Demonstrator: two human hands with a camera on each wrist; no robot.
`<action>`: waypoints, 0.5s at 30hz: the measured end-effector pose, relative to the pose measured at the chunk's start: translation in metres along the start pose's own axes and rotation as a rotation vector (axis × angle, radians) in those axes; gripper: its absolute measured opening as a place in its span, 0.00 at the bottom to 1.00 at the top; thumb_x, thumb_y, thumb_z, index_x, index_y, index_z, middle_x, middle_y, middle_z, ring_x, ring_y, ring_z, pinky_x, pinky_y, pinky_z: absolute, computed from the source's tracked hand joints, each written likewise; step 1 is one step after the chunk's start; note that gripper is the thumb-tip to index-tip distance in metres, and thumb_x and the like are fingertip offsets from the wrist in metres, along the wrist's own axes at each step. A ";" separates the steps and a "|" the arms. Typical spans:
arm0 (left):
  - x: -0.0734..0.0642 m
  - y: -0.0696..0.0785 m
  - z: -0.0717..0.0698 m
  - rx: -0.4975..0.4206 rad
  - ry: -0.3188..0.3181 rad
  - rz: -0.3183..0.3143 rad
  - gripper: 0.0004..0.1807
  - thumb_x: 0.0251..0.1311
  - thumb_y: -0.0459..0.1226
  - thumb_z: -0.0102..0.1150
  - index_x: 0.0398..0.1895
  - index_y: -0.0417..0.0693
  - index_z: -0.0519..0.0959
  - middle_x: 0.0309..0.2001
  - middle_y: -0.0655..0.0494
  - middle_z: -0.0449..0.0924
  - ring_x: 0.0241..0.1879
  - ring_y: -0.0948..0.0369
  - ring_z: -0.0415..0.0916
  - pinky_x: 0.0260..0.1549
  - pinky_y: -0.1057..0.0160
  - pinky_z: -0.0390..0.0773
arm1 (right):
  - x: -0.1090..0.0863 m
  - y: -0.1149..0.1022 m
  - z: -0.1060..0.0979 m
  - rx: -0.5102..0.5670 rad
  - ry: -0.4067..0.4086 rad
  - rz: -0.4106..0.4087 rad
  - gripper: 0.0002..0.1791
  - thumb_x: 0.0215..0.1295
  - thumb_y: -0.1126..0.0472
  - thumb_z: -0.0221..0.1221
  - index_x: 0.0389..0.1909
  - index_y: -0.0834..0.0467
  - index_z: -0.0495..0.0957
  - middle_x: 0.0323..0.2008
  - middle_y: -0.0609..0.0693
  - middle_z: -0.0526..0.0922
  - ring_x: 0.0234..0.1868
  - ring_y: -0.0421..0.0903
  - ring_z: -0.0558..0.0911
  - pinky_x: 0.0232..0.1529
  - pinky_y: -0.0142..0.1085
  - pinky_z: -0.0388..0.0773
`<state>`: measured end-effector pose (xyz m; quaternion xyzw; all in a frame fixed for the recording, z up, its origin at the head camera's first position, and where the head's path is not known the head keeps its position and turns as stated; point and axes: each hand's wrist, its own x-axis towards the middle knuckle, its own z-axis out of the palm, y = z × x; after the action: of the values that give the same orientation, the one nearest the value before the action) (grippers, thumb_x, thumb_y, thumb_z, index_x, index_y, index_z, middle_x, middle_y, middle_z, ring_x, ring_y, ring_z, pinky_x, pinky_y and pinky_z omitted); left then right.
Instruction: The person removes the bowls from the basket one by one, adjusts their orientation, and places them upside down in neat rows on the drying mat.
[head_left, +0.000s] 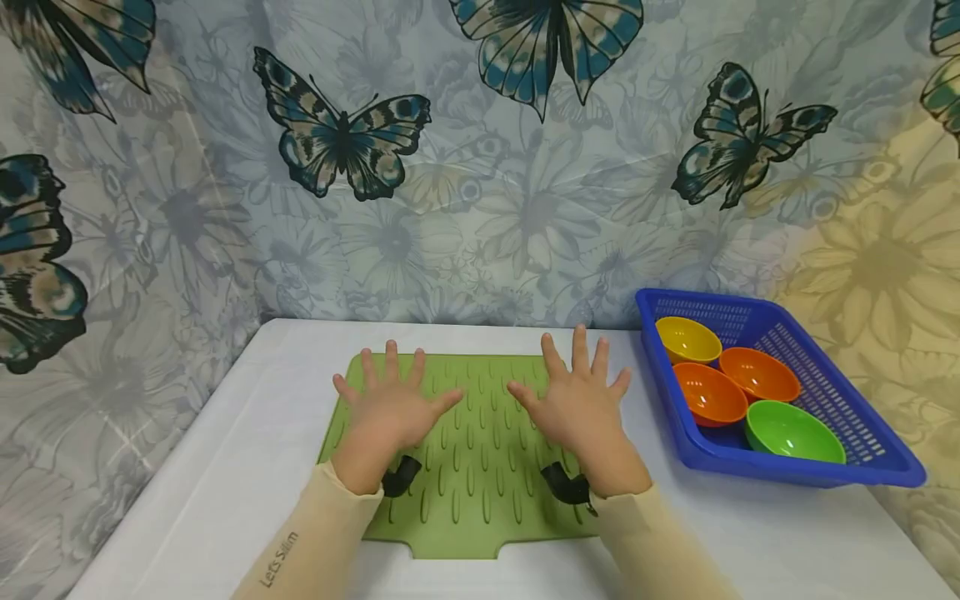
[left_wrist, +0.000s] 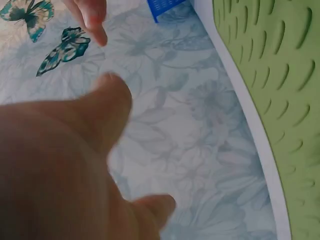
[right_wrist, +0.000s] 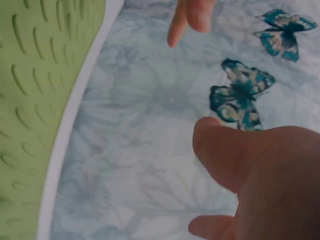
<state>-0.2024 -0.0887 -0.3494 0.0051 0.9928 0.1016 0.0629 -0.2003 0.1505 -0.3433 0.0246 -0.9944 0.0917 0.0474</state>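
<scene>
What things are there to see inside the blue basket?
The blue basket holds a yellow bowl, two orange bowls and a green bowl. What lies underneath these bowls is covered, so I cannot tell.

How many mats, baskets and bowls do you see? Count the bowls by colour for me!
Green mat: 1
Blue basket: 1
Yellow bowl: 1
Orange bowls: 2
Green bowl: 1
Total in view: 6
</scene>
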 end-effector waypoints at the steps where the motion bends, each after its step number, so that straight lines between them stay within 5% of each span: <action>1: -0.001 -0.006 -0.004 -0.023 -0.006 0.021 0.56 0.55 0.80 0.29 0.81 0.61 0.43 0.79 0.44 0.26 0.73 0.37 0.19 0.58 0.21 0.27 | -0.001 0.003 -0.005 0.007 0.012 -0.023 0.51 0.66 0.24 0.44 0.81 0.49 0.47 0.77 0.64 0.31 0.74 0.69 0.29 0.61 0.77 0.33; 10: -0.012 -0.089 -0.031 -0.323 -0.144 0.278 0.63 0.53 0.70 0.60 0.82 0.54 0.38 0.77 0.35 0.23 0.72 0.30 0.31 0.58 0.23 0.52 | -0.029 0.060 -0.082 0.150 0.057 -0.233 0.53 0.65 0.30 0.56 0.81 0.50 0.44 0.78 0.59 0.27 0.74 0.70 0.35 0.58 0.78 0.49; 15: -0.011 -0.139 -0.025 -0.541 -0.303 0.299 0.60 0.58 0.58 0.67 0.82 0.61 0.37 0.78 0.39 0.22 0.73 0.31 0.36 0.59 0.27 0.58 | -0.043 0.110 -0.114 0.244 0.024 -0.229 0.51 0.68 0.40 0.61 0.81 0.44 0.39 0.78 0.55 0.26 0.71 0.77 0.42 0.52 0.80 0.52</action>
<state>-0.1938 -0.2300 -0.3523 0.1485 0.8976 0.3675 0.1929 -0.1539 0.2810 -0.2560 0.1423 -0.9658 0.2063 0.0661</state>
